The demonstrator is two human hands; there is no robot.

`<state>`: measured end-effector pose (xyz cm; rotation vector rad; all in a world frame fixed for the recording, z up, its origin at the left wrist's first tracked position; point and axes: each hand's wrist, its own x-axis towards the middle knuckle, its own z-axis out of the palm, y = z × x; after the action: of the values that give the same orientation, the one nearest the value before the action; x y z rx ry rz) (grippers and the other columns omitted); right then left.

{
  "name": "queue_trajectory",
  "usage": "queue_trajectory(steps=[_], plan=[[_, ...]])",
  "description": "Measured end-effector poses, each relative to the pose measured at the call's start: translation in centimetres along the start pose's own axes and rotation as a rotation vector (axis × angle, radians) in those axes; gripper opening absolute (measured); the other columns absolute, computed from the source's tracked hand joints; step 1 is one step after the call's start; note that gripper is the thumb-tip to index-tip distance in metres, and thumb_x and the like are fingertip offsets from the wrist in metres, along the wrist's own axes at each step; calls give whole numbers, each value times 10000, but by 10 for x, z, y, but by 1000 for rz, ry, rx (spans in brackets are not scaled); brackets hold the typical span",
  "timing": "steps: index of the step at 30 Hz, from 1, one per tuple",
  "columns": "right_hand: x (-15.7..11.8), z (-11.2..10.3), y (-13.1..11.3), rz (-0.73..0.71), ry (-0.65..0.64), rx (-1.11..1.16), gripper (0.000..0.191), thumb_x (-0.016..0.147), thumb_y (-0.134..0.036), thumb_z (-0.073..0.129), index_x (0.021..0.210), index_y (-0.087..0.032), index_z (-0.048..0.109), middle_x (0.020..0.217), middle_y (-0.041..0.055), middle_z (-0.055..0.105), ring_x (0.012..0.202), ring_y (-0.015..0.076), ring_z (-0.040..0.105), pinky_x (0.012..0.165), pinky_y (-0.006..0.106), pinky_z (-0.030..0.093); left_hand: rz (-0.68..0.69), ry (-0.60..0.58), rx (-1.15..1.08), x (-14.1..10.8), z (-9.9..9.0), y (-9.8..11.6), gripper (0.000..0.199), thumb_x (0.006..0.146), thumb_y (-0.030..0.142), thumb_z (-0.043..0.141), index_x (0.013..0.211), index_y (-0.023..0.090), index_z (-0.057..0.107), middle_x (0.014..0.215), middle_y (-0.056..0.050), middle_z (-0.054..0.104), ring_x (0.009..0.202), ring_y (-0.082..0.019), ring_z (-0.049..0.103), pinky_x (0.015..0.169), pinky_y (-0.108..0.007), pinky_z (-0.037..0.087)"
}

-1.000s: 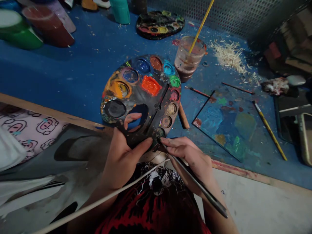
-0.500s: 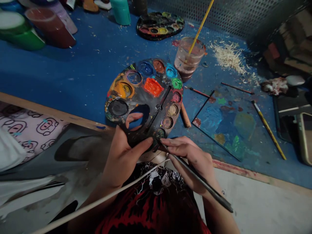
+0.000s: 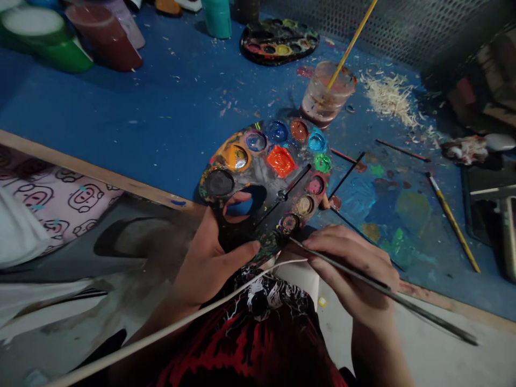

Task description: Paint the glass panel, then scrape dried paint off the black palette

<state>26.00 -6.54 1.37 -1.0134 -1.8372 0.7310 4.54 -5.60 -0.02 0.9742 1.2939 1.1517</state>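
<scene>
Shifted toward 4 o'clock since the earlier frame, a paint palette (image 3: 258,177) tilted at the surface's (image 3: 161,123) near edge, its rim clamped in the left hand (image 3: 209,263), nearer of the two. From 4 o'clock, the right hand (image 3: 355,252) pinched a slim dark tool (image 3: 427,313), axis running 10 to 4 o'clock; its tip, at 10 o'clock from those fingers, met or nearly met the palette. Beyond, at 1 o'clock, stood a cup (image 3: 322,107).
</scene>
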Motion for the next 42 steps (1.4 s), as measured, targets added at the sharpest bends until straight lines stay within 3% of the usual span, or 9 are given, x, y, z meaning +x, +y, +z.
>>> queue_trajectory(steps=[5, 9, 12, 15, 21, 29, 33, 38, 42], plan=[[-10, 12, -8, 90, 112, 61, 123, 933, -157, 597, 1019, -227, 648, 785, -9, 681, 683, 129, 648, 629, 266, 536, 133, 54, 165, -10, 8, 2, 357, 760, 276, 774, 1085, 327, 634, 1089, -7, 707, 1115, -283, 681, 1064, -501, 577], [-24, 30, -11, 204, 227, 39, 104, 919, -185, 643, 997, -251, 659, 760, -27, 709, 568, 111, 640, 559, 237, 531, 234, 129, 256, -15, 17, -5, 245, 759, 297, 768, 980, 304, 662, 1100, -40, 704, 1270, -333, 597, 1088, -529, 558], [-33, 41, -8, 268, 387, 17, 176, 870, -192, 717, 1020, -271, 669, 801, -29, 743, 612, 130, 695, 595, 248, 563, 159, 166, 172, -18, 22, -8, 394, 774, 310, 783, 1137, 337, 632, 1186, -14, 703, 1348, -320, 543, 1098, -499, 554], [-36, 45, -2, 155, 493, 88, 274, 839, -125, 727, 1062, -270, 658, 875, -4, 762, 755, 173, 743, 731, 321, 611, 42, 132, -19, -20, 27, -4, 524, 794, 269, 769, 1262, 367, 555, 1261, 16, 682, 1340, -294, 557, 1087, -465, 565], [-38, 44, 0, -14, 443, 180, 274, 853, -85, 674, 1078, -241, 662, 889, 28, 751, 806, 206, 745, 800, 431, 630, -66, 43, -357, -21, 36, 2, 319, 936, 356, 611, 1252, 355, 563, 1471, 31, 543, 1388, -265, 512, 1102, -449, 549], [-36, 39, -4, -101, 370, 91, 162, 830, -132, 678, 968, -212, 648, 823, 41, 734, 761, 186, 736, 736, 358, 635, -50, 65, -325, -22, 40, -7, 330, 897, 463, 674, 1205, 366, 607, 1364, 11, 598, 1349, -273, 538, 1066, -406, 575], [-40, 44, -4, -127, 403, 3, 258, 824, -93, 679, 1045, -225, 659, 831, 34, 736, 717, 181, 721, 701, 375, 632, -11, 89, -144, -22, 37, -8, 405, 912, 562, 606, 1252, 343, 588, 1348, -12, 601, 1366, -262, 519, 1089, -374, 559], [-54, 46, -3, -139, 516, -86, 382, 821, -52, 701, 1144, -255, 695, 869, 23, 721, 722, 178, 704, 650, 368, 609, -57, -95, -128, -23, 35, -4, 363, 961, 544, 531, 1190, 302, 674, 1183, -63, 696, 1275, -278, 606, 1082, -423, 567], [-61, 40, -6, -41, 629, -114, 315, 886, -71, 634, 1065, -297, 760, 900, 23, 716, 797, 195, 708, 640, 356, 593, -228, -252, -357, -30, 36, -11, 360, 922, 445, 655, 1262, 329, 651, 1147, -58, 730, 1019, -280, 733, 859, -457, 671]])
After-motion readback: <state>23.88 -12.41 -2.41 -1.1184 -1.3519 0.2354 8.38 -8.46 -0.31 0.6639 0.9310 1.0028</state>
